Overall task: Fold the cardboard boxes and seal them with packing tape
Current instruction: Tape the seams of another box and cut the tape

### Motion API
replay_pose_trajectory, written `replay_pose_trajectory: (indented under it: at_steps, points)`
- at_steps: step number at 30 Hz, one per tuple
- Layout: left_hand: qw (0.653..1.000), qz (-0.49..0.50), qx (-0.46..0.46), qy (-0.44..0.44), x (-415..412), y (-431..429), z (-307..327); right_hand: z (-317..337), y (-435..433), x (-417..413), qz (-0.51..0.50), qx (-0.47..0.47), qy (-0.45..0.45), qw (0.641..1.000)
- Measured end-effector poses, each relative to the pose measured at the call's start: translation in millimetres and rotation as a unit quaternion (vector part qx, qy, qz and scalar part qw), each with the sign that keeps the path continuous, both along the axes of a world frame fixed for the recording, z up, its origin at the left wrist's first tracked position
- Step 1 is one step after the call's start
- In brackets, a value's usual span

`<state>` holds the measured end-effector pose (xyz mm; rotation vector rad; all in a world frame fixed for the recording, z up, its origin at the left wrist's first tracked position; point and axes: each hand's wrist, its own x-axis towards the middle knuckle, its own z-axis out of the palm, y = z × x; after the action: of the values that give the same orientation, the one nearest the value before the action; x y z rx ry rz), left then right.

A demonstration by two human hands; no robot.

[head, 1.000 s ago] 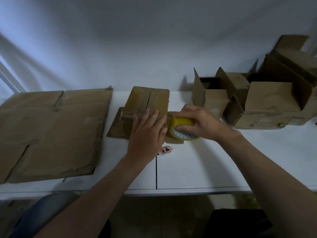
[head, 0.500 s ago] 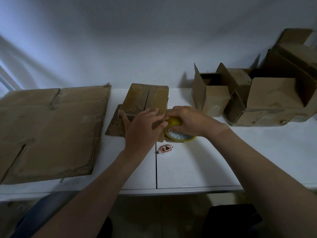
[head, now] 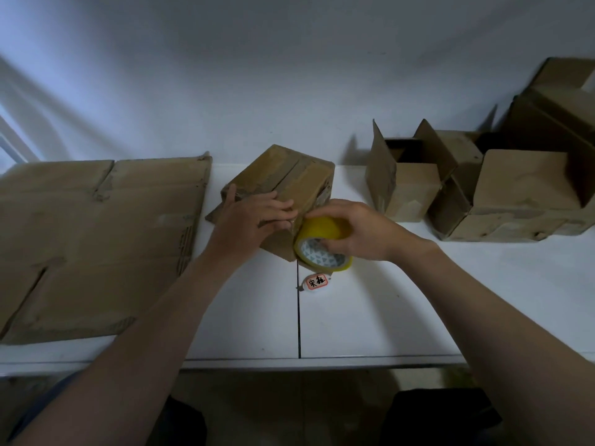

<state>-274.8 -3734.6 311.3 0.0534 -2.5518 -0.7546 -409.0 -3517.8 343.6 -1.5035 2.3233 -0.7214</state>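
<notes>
A small folded cardboard box [head: 289, 175] stands turned at an angle in the middle of the white table [head: 370, 310], its top flaps closed along a centre seam. My left hand [head: 251, 217] lies flat over the box's near top edge, fingers pressing down. My right hand [head: 357, 230] grips a yellow roll of packing tape [head: 322, 244] held against the box's near right corner. Whether tape runs from the roll onto the box is unclear.
A large flattened cardboard sheet [head: 96, 239] covers the table's left part. Open folded boxes [head: 405, 185] and bigger ones [head: 521, 194] crowd the back right. A small white cutter with a red label [head: 314, 282] lies just below the tape roll.
The box has been turned clockwise to an angle. My right hand has brought the tape roll lower, to the box's near right corner. My left hand shifted along the box top.
</notes>
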Motion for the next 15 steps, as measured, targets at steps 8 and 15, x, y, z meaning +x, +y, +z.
replay_pose_trajectory:
  at_steps: [8,15]
  points:
    - [0.999,0.004,0.025,0.040,-5.6,-24.2,6.1,-6.4,-9.9,10.7,-0.009,-0.047,0.002,0.999]
    - [0.990,0.134,-0.011,0.043,-7.7,-33.9,2.0,-13.1,-30.3,27.0,-0.013,-0.056,0.052,0.997]
